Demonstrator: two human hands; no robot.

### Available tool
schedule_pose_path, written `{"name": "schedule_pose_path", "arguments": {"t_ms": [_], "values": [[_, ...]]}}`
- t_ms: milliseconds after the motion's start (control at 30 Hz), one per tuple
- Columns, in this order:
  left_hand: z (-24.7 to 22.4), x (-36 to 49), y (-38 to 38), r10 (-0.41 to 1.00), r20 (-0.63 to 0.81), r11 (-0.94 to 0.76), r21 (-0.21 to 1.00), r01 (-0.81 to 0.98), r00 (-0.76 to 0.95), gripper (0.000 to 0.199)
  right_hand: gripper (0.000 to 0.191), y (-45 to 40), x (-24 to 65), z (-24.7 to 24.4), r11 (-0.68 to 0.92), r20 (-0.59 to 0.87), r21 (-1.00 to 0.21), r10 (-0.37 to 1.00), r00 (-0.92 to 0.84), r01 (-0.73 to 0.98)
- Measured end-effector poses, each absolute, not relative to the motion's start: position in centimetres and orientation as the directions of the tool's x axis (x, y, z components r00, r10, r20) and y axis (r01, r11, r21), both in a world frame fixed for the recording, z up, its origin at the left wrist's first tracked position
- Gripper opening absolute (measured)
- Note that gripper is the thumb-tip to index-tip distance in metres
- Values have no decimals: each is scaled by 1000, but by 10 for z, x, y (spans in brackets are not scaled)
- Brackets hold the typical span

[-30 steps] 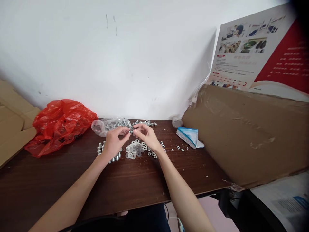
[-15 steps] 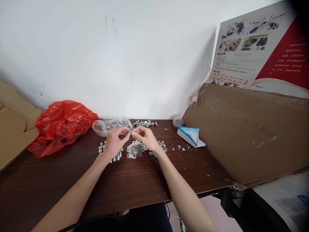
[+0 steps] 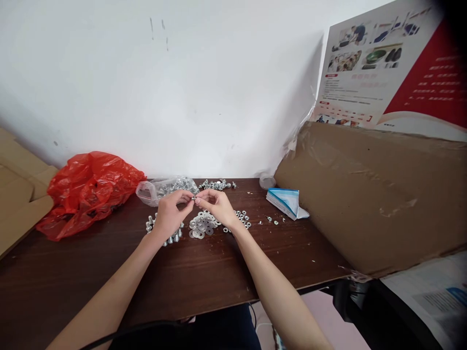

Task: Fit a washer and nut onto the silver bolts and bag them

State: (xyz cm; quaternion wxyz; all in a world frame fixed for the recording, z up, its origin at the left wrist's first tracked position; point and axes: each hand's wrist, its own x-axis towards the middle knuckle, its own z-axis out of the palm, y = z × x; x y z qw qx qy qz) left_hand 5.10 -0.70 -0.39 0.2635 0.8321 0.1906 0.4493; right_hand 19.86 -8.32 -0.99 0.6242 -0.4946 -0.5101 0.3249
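Two hands meeting above the dark worktop point(image 3: 204, 272): left hand point(image 3: 168, 216) and right hand point(image 3: 218, 206) both pinching one small bolt point(image 3: 194, 198) between fingertips, hovering over the washer pile point(image 3: 202, 226), beside loose nuts point(image 3: 241, 217).

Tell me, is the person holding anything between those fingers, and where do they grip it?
Yes: both hands pinch one small metal fastener by its opposite ends, left hand and right hand meeting at the fingertips. Whether it is a bolt or a nut is too small to tell.
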Motion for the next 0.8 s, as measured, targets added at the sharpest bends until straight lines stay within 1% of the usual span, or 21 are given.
{"name": "schedule_pose_path", "arguments": {"t_ms": [267,367,500,667,800], "values": [[0,51,-9,526,603,-770,637,36,599,26,24,-81,198,-13,337,335,-940,884,325,52],[0,51,-9,501,617,-789,614,27,607,23,25,-81,197,-12,337,334,-940,886,320,48],[1,49,-9,511,633,-798,601,48,581,19,25,-83,196,-10,343,339,-938,886,317,46],[4,48,-8,487,657,-840,532,104,576,16,23,-83,193,-10,361,349,-932,879,324,22],[4,48,-7,443,694,-882,451,137,567,15,19,-81,190,-11,350,317,-936,887,335,-43]]}}
